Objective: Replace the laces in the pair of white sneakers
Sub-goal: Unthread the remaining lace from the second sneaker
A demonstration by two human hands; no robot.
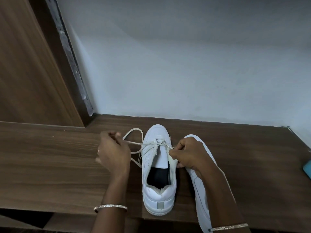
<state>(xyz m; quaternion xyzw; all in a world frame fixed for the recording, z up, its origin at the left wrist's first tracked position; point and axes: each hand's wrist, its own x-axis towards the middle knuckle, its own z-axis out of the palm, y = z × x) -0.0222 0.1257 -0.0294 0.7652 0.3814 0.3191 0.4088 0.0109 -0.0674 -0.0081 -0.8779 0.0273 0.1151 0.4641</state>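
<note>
One lace (pixel 134 143) runs from sneaker (pixel 158 175) to left hand (pixel 112 153).

The dark, wood-grain tabletop (pixel 50 165) fills the lower half of the frame. A white sneaker (pixel 159 195) stands upright on it at lower centre, toe toward the top of the frame. A second sneaker (pixel 201 199) lies just right of it, tipped on its side. A pale lace (pixel 136 163) trails over the wood left of centre. A light blue object (pixel 308 168) sits at the right edge.
</note>
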